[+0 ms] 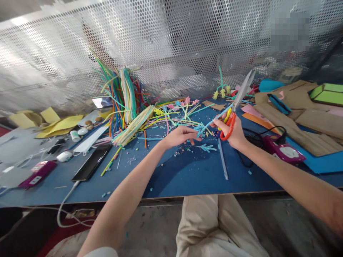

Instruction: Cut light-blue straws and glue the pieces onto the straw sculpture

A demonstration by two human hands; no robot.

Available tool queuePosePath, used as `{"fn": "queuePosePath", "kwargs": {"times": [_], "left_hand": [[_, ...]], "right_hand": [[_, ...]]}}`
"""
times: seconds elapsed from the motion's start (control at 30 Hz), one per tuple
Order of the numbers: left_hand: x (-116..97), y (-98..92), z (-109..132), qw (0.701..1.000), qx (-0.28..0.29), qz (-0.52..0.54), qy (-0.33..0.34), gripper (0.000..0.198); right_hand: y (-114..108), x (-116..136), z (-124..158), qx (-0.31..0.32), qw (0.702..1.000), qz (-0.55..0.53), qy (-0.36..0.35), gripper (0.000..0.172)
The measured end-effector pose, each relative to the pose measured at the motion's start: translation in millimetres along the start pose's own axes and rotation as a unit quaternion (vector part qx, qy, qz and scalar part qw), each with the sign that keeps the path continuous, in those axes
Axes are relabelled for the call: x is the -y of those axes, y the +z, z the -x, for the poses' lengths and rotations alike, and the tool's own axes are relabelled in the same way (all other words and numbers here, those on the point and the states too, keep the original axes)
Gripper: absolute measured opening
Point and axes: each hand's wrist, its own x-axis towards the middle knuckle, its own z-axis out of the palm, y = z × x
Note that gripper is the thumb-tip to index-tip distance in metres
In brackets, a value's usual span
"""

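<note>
Closed round the handles of the scissors (242, 92), the right grip (234, 134) also has its fingertips at the blue pipe cleaner (207, 125). This strand slants between the two hands, above the table (174, 182). The left grip (179, 136) curls at its tufted lower end; whether those fingertips truly pinch it, I cannot tell from this angle. It looks part-worked: tufted at that end, plain along the rest, which seems left to do. Just below it lies a tufted blue sprig (208, 147), apparently shaped already; beyond it are pink sprigs (187, 101) and a yellow-tipped stem (222, 91). Left of it, a big bundle of pipe cleaners (128, 96) looks largely unworked. Well to its right lies cardboard (289, 117).
</note>
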Motion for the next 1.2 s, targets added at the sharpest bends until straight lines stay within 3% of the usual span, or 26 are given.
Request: {"fn": "queuePosePath", "kwargs": {"times": [0.17, 0.83, 0.97, 1.1, 1.2], "left_hand": [[-6, 4.0, 0, 1.000, -0.004, -0.017, 0.009, 0.046], [0, 8.6, -4, 1.000, 0.009, 0.021, 0.015, 0.037], [-3, 7.9, -4, 0.998, -0.046, 0.040, 0.024, 0.034], [-5, 4.3, -5, 0.983, -0.156, 0.080, 0.058, 0.034], [-6, 1.4, -4, 0.962, -0.229, 0.117, 0.094, 0.035]], "right_hand": [[0, 0, 0, 0.007, 1.000, 0.027, 0.009, 0.041], [-2, 8, 0, 0.028, 0.999, 0.033, -0.028, 0.038], [-4, 16, 1, 0.036, 0.997, 0.072, -0.009, 0.036], [-11, 24, 0, 0.041, 0.980, 0.195, -0.015, 0.035], [-16, 27, 0, 0.084, 0.956, 0.282, -0.011, 0.039]]}}
